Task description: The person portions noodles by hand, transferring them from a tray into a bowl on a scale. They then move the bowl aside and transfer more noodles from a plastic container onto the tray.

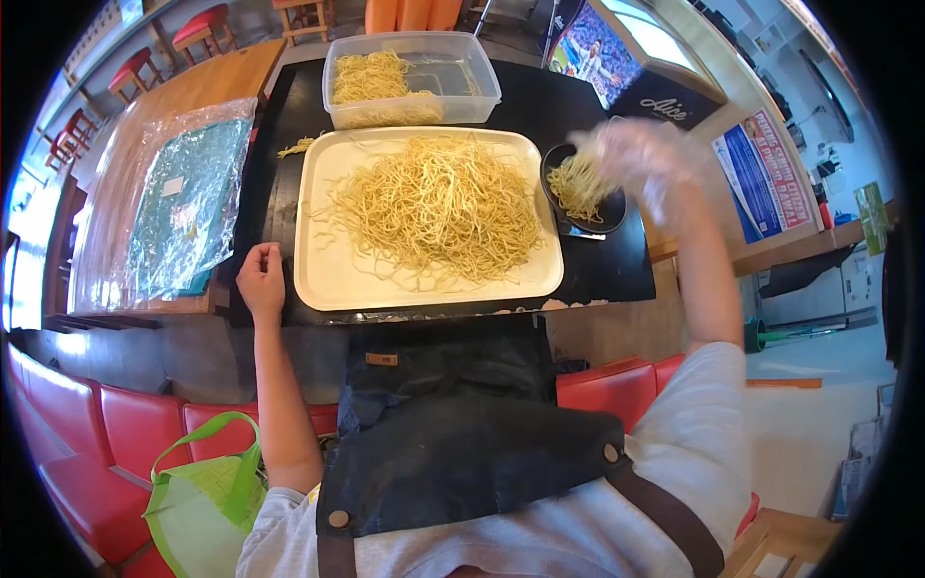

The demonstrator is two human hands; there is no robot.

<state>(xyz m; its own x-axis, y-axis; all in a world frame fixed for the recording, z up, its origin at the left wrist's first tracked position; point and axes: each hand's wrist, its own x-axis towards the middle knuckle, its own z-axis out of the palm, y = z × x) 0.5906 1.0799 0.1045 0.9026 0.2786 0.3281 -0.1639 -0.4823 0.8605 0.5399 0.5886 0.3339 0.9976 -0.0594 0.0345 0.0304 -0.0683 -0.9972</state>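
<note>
1. Recorded edges first: found the large cream rectangular tray (318,275) near the front edge of the black flat-topped table (631,265), with only a narrow dark strip on the near side
2. Noted wider bare black surface beyond the clear plastic tub (479,104) and right of the tray's near corner; little room between tray and black round bowl (615,214)
3. Observed on the tray a broad heap of yellow thin noodles (438,207), piled highest toward the far middle, spread close to the right rim; bare cream surface along the near-left part
4. Logged inside the tub, just beyond the tray's far rim, more yellow noodles (371,79), mostly at left; right part largely uncovered
5. Found in the bowl, just beside the tray's right rim, a tangled yellow portion (576,193)
6. Saw a small stray yellow clump (297,147) on the table, left of the tray's far corner
7. Placed the bare left hand (261,279) at the table's near-left edge, beside the tray; fingers curled inward, apparently holding nothing
8. Located the right hand (657,159), in a clear plastic glove, above the bowl's right side; motion-blurred, cannot tell whether clenched, released or grasping noodles
</note>
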